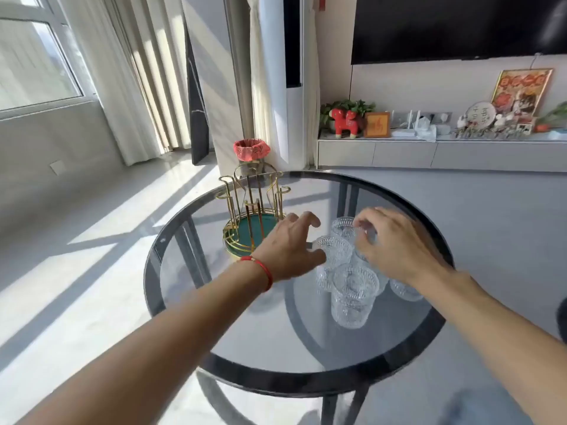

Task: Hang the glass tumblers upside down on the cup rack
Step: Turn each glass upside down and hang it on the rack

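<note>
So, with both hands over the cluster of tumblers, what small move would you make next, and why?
Probably close the right hand on the tumbler under its fingers and lift it. All the tumblers stand bunched on the glass table, the cup rack carries none, and the left hand is open beside them.

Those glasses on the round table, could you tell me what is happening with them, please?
A person is reaching both hands into a cluster of glass tumblers on the glass table. The right hand covers one; the left hand, fingers spread, nears another. The gold cup rack beside them holds no glasses yet.
</note>
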A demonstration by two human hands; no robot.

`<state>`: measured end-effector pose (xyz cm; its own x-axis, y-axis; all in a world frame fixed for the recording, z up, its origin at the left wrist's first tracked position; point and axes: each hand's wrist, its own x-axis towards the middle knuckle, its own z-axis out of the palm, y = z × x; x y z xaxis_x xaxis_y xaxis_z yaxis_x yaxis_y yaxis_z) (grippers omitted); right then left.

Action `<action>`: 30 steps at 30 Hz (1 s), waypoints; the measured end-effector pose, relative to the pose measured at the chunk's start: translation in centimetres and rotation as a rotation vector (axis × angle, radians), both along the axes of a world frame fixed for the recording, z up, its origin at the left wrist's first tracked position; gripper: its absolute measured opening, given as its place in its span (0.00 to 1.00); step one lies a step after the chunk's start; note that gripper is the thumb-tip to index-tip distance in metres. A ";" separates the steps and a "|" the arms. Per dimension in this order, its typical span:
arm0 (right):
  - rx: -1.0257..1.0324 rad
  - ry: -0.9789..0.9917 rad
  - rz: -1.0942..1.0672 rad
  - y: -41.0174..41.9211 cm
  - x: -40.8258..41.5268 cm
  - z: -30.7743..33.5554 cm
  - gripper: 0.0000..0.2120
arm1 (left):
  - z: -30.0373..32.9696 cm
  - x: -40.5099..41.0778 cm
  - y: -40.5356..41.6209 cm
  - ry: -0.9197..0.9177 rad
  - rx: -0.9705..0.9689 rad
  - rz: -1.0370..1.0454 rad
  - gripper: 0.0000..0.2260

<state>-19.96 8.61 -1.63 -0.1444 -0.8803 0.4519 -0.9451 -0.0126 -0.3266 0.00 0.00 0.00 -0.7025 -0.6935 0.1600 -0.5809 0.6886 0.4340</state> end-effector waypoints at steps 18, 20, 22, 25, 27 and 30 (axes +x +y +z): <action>0.327 -0.632 -0.055 7.4 2.9 -7.5 0.24 | -9.1 -1.7 5.9 0.289 0.119 0.111 0.38; 0.281 -0.629 0.021 7.7 3.0 -7.2 0.29 | -8.8 -1.0 5.8 0.317 0.082 0.156 0.35; 0.202 -0.700 0.100 7.7 3.3 -6.9 0.27 | -7.8 0.4 5.3 0.356 0.110 0.196 0.33; 0.060 -0.759 0.193 6.7 4.6 -6.3 0.18 | -5.8 2.7 3.6 0.619 0.399 0.257 0.32; 0.052 -0.774 0.207 4.9 5.5 -5.5 0.19 | -4.7 3.3 2.0 0.914 0.711 0.211 0.33; 0.010 -0.843 0.165 1.0 6.9 -3.5 0.24 | -3.6 2.8 -0.4 1.187 1.020 0.155 0.35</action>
<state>-13.03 9.65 -5.16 -0.2983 -0.9229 0.2433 -0.3729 -0.1219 -0.9198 2.85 -0.40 -3.61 -0.4351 -0.9003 -0.0150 0.3814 -0.1993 0.9026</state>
